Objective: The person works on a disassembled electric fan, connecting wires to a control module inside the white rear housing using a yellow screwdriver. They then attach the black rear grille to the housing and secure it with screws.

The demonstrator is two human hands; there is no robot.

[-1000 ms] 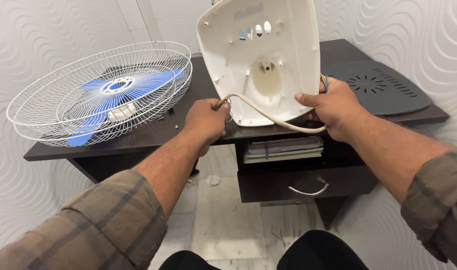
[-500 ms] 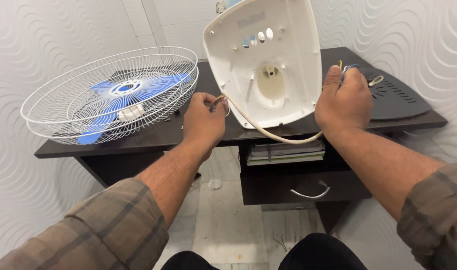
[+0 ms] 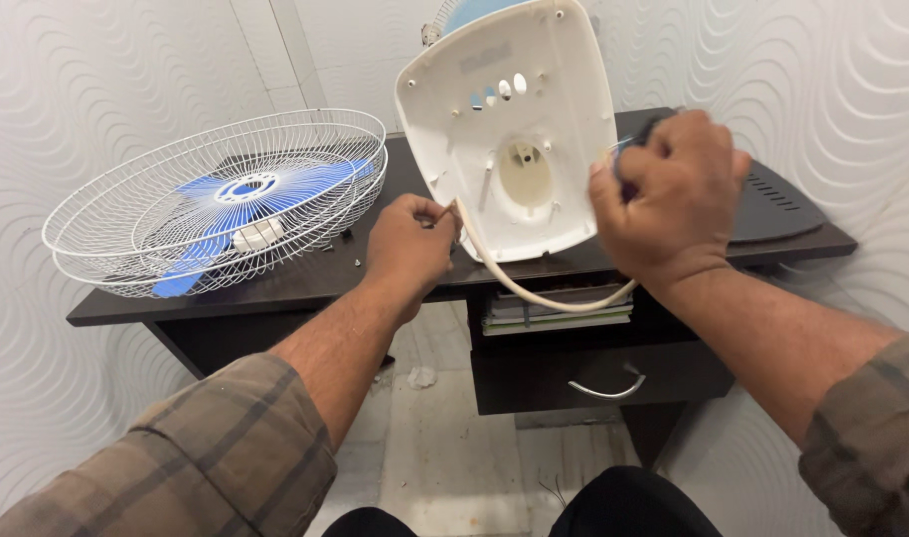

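At the far left a white wire fan guard [image 3: 216,199] lies on its side on the dark wooden desk [image 3: 305,283], with blue fan blades [image 3: 231,214] showing through its mesh and a white hub at their middle; a few small dark bits lie on the desk just beside the guard's right edge; next comes the left hand [image 3: 410,244], closed narrowly, its fingertips pinching the end of a cream power cable [image 3: 534,293] close to the lower left edge of the fan base; the cable sags from there in a loop below the front edge of the desk and rises again toward the right; the white fan base [image 3: 509,139] stands tilted on edge on the desk between the two hands, its hollow underside turned toward the camera, with a round socket at its middle and a row of small holes above; under the desk a stack of books or papers [image 3: 554,308] sits on a shelf above a drawer with a curved metal handle [image 3: 603,388]; the right hand [image 3: 668,194] is curled into a fist at the base's right edge, gripping something dark and blue that I cannot make out; a dark vented panel [image 3: 777,209] lies on the desk behind it.
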